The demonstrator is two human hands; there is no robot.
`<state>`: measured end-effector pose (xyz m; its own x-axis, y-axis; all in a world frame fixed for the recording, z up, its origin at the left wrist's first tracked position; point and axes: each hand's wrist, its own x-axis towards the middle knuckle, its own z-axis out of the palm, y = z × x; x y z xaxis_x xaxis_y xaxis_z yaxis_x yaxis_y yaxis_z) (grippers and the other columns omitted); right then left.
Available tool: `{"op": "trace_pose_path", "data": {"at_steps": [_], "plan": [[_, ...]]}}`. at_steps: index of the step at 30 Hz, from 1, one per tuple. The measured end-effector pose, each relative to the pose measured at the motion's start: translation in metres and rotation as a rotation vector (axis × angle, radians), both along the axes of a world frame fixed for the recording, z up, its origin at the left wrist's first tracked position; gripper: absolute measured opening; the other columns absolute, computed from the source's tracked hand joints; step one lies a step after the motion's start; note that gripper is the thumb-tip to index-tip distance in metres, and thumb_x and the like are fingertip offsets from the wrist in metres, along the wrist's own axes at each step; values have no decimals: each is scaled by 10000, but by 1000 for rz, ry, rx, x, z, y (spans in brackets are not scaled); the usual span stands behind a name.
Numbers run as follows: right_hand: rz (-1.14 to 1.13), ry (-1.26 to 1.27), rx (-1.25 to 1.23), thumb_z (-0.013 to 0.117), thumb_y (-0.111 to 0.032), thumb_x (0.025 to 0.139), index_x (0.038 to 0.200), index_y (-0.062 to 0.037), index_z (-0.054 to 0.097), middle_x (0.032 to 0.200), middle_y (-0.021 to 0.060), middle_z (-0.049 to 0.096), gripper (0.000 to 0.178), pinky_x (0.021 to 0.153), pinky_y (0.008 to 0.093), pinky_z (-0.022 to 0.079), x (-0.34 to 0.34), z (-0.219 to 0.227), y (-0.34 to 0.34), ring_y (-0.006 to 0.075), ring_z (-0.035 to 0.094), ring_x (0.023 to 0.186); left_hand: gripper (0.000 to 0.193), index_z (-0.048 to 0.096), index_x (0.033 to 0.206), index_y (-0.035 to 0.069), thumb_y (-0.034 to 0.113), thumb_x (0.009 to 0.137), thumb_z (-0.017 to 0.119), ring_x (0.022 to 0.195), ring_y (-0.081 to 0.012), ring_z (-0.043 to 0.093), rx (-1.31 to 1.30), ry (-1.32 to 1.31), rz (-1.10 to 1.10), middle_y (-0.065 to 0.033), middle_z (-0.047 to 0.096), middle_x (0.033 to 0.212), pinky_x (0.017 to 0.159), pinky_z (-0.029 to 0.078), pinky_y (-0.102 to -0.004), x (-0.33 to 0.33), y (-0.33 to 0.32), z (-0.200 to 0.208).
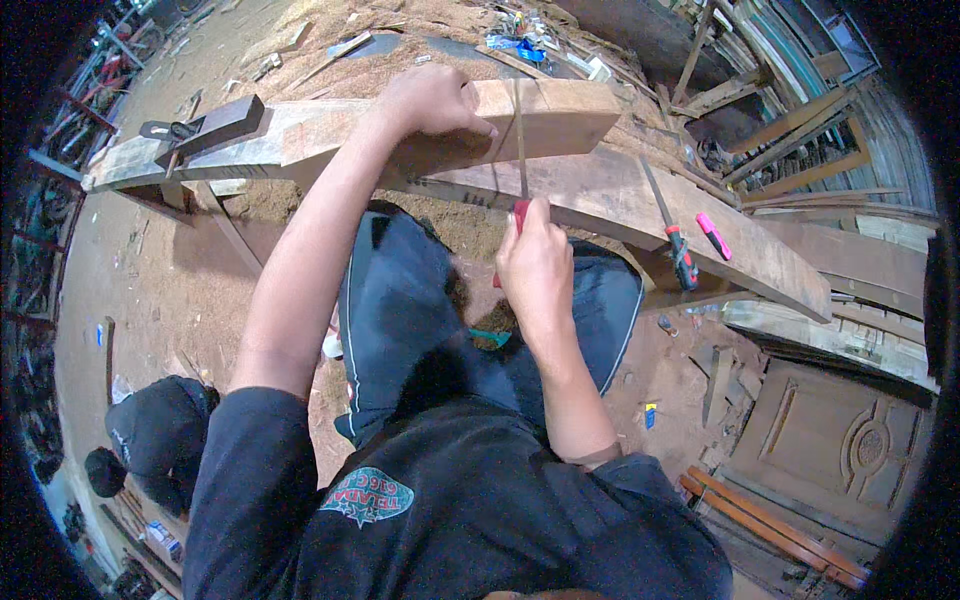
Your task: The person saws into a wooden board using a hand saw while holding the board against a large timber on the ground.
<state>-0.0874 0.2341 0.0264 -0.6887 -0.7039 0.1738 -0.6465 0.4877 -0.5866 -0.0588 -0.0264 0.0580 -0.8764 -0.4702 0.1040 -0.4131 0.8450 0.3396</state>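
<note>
A thick wooden block (560, 118) lies across the plank bench in front of me. My left hand (432, 100) grips its top, fingers curled over the far side and thumb stretched toward the right. My right hand (537, 255) is closed round the red handle of a tool with a long narrow blade (521, 150). That blade runs away from me across the block, to the right of my left thumb. Whether it is a file or a saw seen edge-on I cannot tell. A dark slanting line shows on the block's near face beside the blade.
A wooden hand plane (212, 132) rests on the bench's left end. To the right lie a long-bladed tool with a red and black handle (681, 258) and a pink marker (714, 237). Sawdust covers the ground. A carved wooden panel (835, 440) lies at the lower right.
</note>
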Motion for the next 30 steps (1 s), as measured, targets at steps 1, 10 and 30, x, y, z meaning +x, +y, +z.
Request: {"op": "trace_pose_path", "data": {"at_steps": [1,10,30], "plan": [[-13,-38,9,638,-99,998,1062,14,539,872,333,700,163,737,632,540,5,-2,8,551,688,853,700,795,809,44,727,659,835,884,-436,753,-27,3,2,-242,768,872,837,601,-511,0,-2,-3],[19,-64,35,644,-133,1007,1126,30,542,857,335,696,226,756,633,542,6,-9,41,550,685,878,775,822,948,43,762,658,821,964,-433,752,-99,-34,48,-263,774,991,893,591,-523,-1,0,1],[-81,-485,123,725,-182,927,1385,-47,466,1038,258,733,543,890,515,563,9,-12,188,466,730,990,840,743,1088,9,742,685,827,1015,-454,736,-65,-96,47,-267,766,1028,919,579,-527,3,6,13]]}}
